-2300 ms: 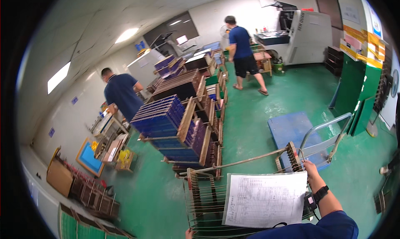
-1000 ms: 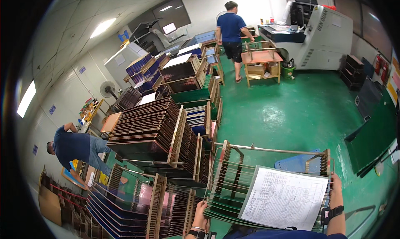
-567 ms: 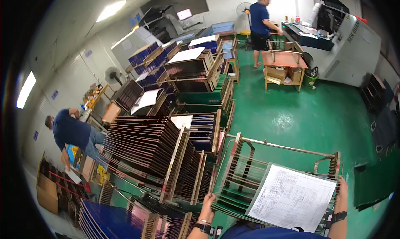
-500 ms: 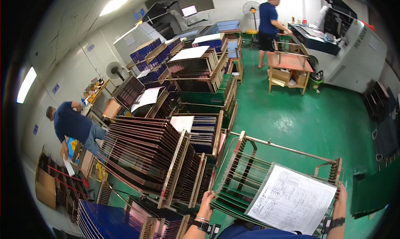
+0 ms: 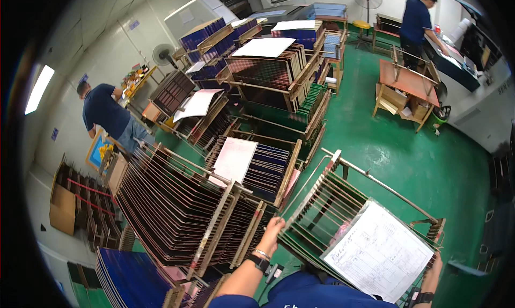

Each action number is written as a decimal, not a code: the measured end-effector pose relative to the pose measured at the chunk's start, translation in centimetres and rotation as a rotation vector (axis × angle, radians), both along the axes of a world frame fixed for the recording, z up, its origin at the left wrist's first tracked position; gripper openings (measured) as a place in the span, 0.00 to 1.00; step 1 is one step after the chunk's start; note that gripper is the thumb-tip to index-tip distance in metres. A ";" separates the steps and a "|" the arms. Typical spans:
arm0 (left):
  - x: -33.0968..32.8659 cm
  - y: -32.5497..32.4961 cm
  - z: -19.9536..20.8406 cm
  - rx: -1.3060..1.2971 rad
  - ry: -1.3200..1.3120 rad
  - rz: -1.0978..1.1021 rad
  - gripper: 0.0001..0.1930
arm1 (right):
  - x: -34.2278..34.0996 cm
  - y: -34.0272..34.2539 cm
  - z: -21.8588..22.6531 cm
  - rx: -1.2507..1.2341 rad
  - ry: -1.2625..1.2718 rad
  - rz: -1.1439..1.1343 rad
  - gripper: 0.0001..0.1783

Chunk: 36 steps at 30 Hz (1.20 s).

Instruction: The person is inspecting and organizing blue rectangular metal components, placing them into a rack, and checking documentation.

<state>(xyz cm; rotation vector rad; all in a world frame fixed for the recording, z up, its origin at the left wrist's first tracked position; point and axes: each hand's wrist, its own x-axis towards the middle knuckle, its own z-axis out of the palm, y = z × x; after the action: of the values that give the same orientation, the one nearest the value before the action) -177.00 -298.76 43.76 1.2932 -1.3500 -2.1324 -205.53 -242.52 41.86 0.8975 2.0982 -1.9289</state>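
In front of me is a metal slotted rack (image 5: 397,185) with several thin green panels standing in its slots. On its near right part lies a printed paper form (image 5: 382,250) that looks covered in clear plastic. My left hand (image 5: 272,234) grips the rack's near left side, its fingers curled around the edge. At the near right side, my right hand (image 5: 433,269) is closed on the rack, with part of its fingers hidden behind the frame and the sheet. Both wrists wear dark bands.
Large racks full of dark panels (image 5: 166,206) stand close on my left, others (image 5: 268,72) behind them. An orange-topped table (image 5: 405,81) stands ahead right beside a machine. One person (image 5: 417,21) works there; another (image 5: 110,112) stands far left. Green floor (image 5: 365,131) runs between.
My view has turned slightly, shifting the room's contents. The rack stays gripped in both hands. The person at left no longer shows the white item, and the person at right leans over the machine.
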 end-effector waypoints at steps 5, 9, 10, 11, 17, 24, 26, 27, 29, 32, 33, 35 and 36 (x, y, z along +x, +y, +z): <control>-7.2 -4.5 2.1 0.028 0.022 0.070 0.11 | -9.4 -6.1 1.5 -0.183 -0.017 0.004 0.19; -10.8 -7.6 5.3 -0.062 0.048 0.144 0.07 | -17.0 -10.1 1.1 -0.283 -0.054 0.091 0.20; -11.4 -8.4 6.2 -0.041 0.070 0.183 0.06 | -18.7 -11.8 1.3 -0.386 -0.042 0.142 0.19; -11.9 -9.1 7.2 -0.020 0.093 0.222 0.05 | -20.1 -13.6 1.6 -0.382 -0.048 0.158 0.19; -11.9 -14.0 9.8 -0.116 0.060 0.336 0.08 | -25.3 -22.6 1.9 -0.504 -0.106 0.296 0.19; -11.0 -18.9 10.5 -0.119 0.039 0.409 0.15 | -24.8 -30.3 2.9 -0.493 -0.140 0.365 0.17; -10.5 -20.0 9.8 -0.085 0.027 0.451 0.15 | -24.5 -32.1 3.8 -0.445 -0.138 0.379 0.17; -10.0 -20.6 9.4 -0.059 0.012 0.494 0.16 | -24.3 -33.2 4.2 -0.404 -0.139 0.393 0.16; -9.0 -22.0 7.9 -0.035 -0.012 0.511 0.19 | -24.4 -34.8 4.1 -0.375 -0.163 0.350 0.15; -9.2 -22.9 8.5 0.035 -0.070 0.497 0.27 | -25.1 -35.8 3.5 -0.239 -0.203 0.373 0.15; -8.9 -23.3 8.2 0.038 -0.076 0.506 0.27 | -25.1 -36.3 3.2 -0.237 -0.201 0.388 0.14; -8.2 -24.3 6.9 -0.003 -0.078 0.541 0.28 | -25.2 -37.2 2.9 -0.231 -0.204 0.413 0.14; -8.1 -24.8 6.7 -0.001 -0.076 0.554 0.30 | -25.2 -37.8 3.0 -0.233 -0.209 0.426 0.13</control>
<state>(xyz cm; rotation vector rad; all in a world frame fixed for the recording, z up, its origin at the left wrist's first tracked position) -185.11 -323.55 50.49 1.5409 -0.8755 -1.7129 -230.68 -280.30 44.86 0.5247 1.7294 -1.7243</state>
